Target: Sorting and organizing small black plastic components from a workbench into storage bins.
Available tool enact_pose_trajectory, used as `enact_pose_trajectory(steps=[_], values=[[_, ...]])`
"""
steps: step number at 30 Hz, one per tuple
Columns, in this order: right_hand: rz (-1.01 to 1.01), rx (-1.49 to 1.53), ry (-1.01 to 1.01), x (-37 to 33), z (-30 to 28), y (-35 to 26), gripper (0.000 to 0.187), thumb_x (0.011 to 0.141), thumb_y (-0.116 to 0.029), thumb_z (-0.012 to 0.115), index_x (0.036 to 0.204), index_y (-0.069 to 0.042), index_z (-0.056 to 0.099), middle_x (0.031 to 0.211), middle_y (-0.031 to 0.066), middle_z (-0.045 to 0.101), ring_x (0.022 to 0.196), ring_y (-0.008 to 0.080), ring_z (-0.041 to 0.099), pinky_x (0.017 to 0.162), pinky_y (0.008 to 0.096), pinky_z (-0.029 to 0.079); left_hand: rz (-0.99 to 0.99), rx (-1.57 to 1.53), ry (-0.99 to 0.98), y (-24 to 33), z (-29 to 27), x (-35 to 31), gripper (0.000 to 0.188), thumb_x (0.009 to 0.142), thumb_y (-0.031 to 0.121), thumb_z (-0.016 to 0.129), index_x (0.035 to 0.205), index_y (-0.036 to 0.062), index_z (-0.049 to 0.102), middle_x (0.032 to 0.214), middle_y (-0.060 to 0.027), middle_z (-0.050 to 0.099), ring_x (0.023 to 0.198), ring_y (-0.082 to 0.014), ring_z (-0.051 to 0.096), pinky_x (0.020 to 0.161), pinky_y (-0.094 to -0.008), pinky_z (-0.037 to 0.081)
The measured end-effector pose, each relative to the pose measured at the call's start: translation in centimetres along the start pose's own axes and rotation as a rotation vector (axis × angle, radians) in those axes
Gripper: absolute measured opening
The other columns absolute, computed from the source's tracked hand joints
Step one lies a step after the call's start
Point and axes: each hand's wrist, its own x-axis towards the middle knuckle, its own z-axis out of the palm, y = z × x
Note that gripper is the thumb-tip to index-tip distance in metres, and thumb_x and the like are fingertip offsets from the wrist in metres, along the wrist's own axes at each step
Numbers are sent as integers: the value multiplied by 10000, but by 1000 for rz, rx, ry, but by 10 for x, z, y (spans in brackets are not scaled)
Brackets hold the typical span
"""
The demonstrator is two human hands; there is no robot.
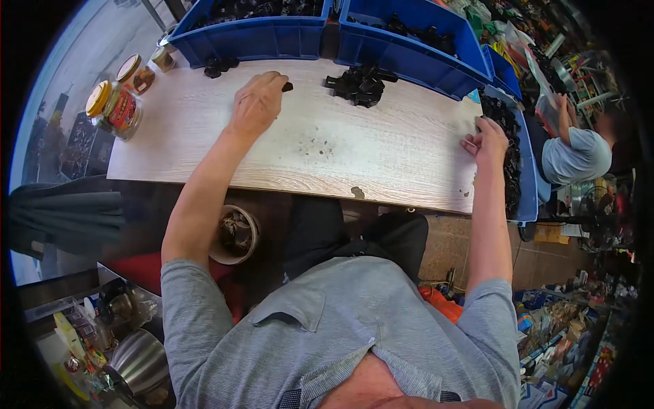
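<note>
On the near part of the pale wood-grain desk [395, 160], dark loose crumbs [317, 146] lay scattered; careful handling called for keeping parts clear of them. The right grip [492, 144] was at the inner edge of the long blue plastic bin [528, 177] full of black parts, its fingers curled and the forearm nearly straight. Whether it was clamped on a part could not be told. Single pieces were best drawn from such a tangle with the fingertips. Farther off, the left grip [259, 101] was clamped on a small black piece [287, 87], held out past the fingertips just above the desk, knuckles up and forearm slanting inward. A light pinch suited so small a piece. The heap of black angular parts [361, 86] lay to its right, before the blue rectangular plastic bin [409, 60].
</note>
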Motion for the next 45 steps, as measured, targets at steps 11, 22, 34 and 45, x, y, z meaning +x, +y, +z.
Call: enact_pose_trajectory(steps=[11,22,34,45], values=[[-68,-304,-361,-38,109,1,419,816,-173,759,1217,-106,658,607,20,502,463,146,503,474,323,549,-58,-9,16,11,11,-12,202,906,37,626,1092,28,707,1002,-158,715,916,-330,664,806,-399,536],[-252,-577,-299,-32,162,9,346,837,-197,758,1164,-97,704,725,46,662,433,145,522,391,307,461,67,-179,58,36,-2,-15,271,874,30,581,1127,28,680,1009,-156,709,936,-334,646,839,-399,527],[-42,-456,-399,-39,123,7,196,840,-278,767,921,-120,684,571,-5,462,425,138,508,399,302,481,-24,-131,-45,47,-10,-26,261,852,21,632,1106,20,689,977,-124,717,952,-309,648,852,-392,534],[-211,-617,-332,-52,150,5,346,796,-226,793,1093,-72,709,629,63,610,445,157,576,400,321,494,-54,-308,28,73,-2,-27,223,841,33,685,1064,22,692,931,-168,705,891,-353,653,778,-427,528]])
